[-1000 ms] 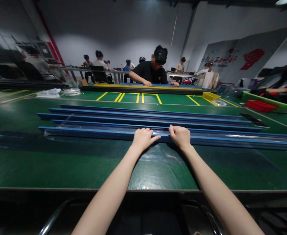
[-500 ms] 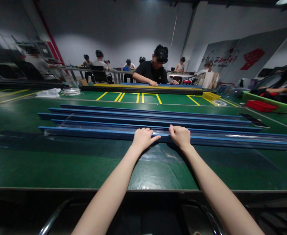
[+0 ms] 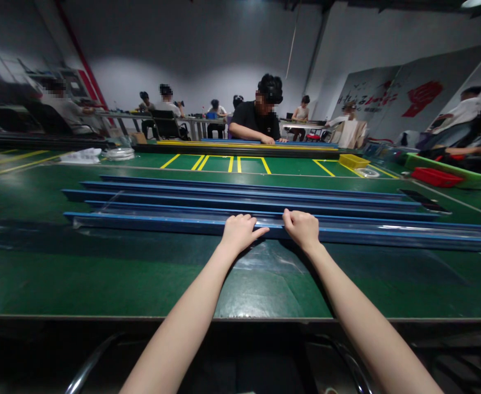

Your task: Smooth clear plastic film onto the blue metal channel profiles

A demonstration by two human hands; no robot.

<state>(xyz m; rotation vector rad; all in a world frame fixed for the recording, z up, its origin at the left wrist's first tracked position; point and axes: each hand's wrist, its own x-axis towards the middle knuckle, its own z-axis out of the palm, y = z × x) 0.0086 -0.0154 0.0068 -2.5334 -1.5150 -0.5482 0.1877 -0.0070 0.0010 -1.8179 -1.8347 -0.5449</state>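
A long blue channel profile [image 3: 154,221] lies across the green table in front of me, with shiny clear film along part of it. My left hand [image 3: 239,232] is closed over its front edge, the thumb pointing right. A short gap away, my right hand [image 3: 303,229] is curled on the same profile, knuckles up; its fingertips are hidden. Just behind lie more blue profiles [image 3: 265,207], roughly parallel. A dark, glossy see-through sheet [image 3: 256,262] lies on the table under and in front of my hands.
A dark phone [image 3: 427,202] lies right of the profiles. Farther back are a yellow tray [image 3: 354,161], a red tray [image 3: 437,177], a green bin [image 3: 470,174] and coiled white tubing [image 3: 120,154]. A co-worker [image 3: 256,117] bends over yellow and black profiles opposite; the table's front edge [image 3: 265,318] is near me.
My hands and the blue profiles keep their places. Opposite, the co-worker's body and forearm have shifted slightly right. At the far right, a person in a white top now shows more.
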